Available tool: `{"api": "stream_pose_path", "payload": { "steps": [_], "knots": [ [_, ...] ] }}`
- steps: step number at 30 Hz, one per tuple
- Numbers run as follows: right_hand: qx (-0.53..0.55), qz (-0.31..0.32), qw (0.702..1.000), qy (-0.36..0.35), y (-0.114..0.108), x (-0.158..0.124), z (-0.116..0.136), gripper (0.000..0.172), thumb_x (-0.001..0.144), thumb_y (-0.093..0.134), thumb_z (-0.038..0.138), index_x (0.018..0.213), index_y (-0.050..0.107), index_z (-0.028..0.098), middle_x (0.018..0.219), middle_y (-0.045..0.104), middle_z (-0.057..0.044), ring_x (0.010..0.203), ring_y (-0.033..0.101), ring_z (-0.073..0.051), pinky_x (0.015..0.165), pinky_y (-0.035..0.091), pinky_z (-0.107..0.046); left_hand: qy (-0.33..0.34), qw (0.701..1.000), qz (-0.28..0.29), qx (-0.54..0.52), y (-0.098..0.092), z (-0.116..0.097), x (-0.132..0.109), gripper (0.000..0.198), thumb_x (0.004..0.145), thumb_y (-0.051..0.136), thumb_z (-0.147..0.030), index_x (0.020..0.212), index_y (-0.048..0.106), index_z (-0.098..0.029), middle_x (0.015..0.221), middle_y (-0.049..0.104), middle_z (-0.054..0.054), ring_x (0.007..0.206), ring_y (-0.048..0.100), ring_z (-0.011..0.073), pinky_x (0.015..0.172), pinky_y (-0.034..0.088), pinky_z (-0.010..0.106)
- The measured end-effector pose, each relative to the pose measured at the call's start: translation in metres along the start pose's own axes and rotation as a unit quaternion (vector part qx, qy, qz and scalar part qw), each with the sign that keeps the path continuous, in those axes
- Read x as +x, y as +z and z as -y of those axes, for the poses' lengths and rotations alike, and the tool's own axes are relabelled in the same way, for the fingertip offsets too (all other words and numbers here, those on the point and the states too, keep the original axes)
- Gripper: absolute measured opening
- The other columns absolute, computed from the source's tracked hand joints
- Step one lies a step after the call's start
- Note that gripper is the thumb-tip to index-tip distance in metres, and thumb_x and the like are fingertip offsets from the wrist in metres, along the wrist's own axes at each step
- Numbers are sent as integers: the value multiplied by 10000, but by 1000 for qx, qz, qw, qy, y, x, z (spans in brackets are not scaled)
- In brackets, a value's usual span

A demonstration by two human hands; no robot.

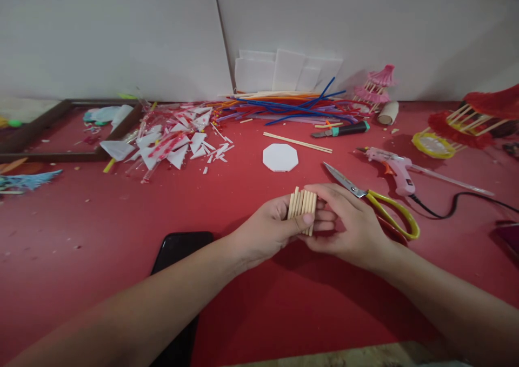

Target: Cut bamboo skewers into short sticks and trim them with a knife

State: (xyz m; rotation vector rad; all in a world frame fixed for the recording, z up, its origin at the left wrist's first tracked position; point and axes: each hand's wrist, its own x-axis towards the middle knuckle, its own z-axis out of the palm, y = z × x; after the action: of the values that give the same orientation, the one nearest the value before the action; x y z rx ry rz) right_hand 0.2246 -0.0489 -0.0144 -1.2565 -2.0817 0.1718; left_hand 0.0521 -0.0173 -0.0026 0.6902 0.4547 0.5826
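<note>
1. a bundle of short, pale wooden sticks [302,205] of even length is held upright above the red table surface [101,237], near its middle.
2. the left hand [270,229] is closed around the bundle, with the thumb pressed across the front of the sticks.
3. the right hand [352,221] is clamped on the same bundle from the opposite side, with the fingers laid along the sticks.
4. done, as judged from the layout: the sticks are already cut short and gathered side by side, with the tops roughly level.
5. not done: the flat white octagonal plate [280,157], just beyond the hands, is bare, and no stick is fixed to it.
6. a long uncut wooden stick [298,142] is laid beyond the plate.
7. the yellow-handled scissors [377,202] are set down just beside the right hand, untouched.
8. the pink glue gun [395,168] is laid on its side further right, apart from both hands.
9. a finished red stick-framed lantern model [474,115] is placed at the far right.
10. a black phone [178,259] is partly covered by the left forearm.
</note>
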Motion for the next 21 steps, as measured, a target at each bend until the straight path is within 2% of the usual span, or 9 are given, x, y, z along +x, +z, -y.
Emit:
{"api": "stream_pose_path", "payload": {
  "steps": [6, 11, 13, 17, 19, 21],
  "knots": [
    [16, -8, 1000, 2, 0, 2, 2, 605, 640, 726, 292, 1200, 512, 207, 1085, 642, -55, 966, 624, -195, 884, 520, -318, -8, 1000, 10, -28, 1, 1, -1, 285, 765, 752, -180, 1036, 700, -108, 1000, 748, 138, 912, 720, 182, 880, 532, 266],
    [28, 24, 999, 16, 0, 1, 2, 638, 649, 752, 314, 1224, 493, 218, 1107, 633, -56, 996, 617, -202, 884, 526, -320, -13, 1000, 4, -24, -1, 2, -2, 269, 779, 741, -203, 1027, 700, -107, 1030, 738, 152, 930, 716, 207, 866, 535, 290],
    [34, 41, 998, 24, 1, 1, 4, 699, 659, 763, 345, 1274, 459, 214, 1183, 607, -77, 1081, 588, -220, 924, 514, -342, -10, 1000, -11, -11, -1, 2, -2, 277, 785, 737, -209, 1042, 697, -113, 1040, 735, 151, 951, 711, 213, 877, 532, 296],
    [39, 72, 996, 45, 2, 0, 7, 927, 668, 772, 448, 1426, 302, 194, 1341, 523, -122, 1225, 507, -260, 993, 481, -408, 7, 1000, -28, 8, 0, 4, 0, 317, 775, 749, -242, 1059, 695, -114, 1101, 715, 154, 1032, 682, 230, 955, 499, 317],
    [36, 70, 996, 49, 3, 1, 8, 892, 687, 762, 455, 1420, 319, 207, 1323, 549, -111, 1201, 532, -257, 978, 492, -411, -2, 1000, -27, 10, 1, 5, 0, 331, 765, 758, -264, 1053, 697, -112, 1110, 710, 160, 1033, 681, 239, 958, 501, 335],
    [31, 62, 996, 48, 3, 2, 8, 784, 696, 757, 456, 1356, 408, 218, 1270, 592, -95, 1148, 571, -252, 947, 510, -400, -12, 1000, -29, 5, 1, 5, 1, 334, 751, 770, -268, 1037, 702, -109, 1086, 719, 159, 1003, 692, 234, 940, 513, 334]
  ]
}}
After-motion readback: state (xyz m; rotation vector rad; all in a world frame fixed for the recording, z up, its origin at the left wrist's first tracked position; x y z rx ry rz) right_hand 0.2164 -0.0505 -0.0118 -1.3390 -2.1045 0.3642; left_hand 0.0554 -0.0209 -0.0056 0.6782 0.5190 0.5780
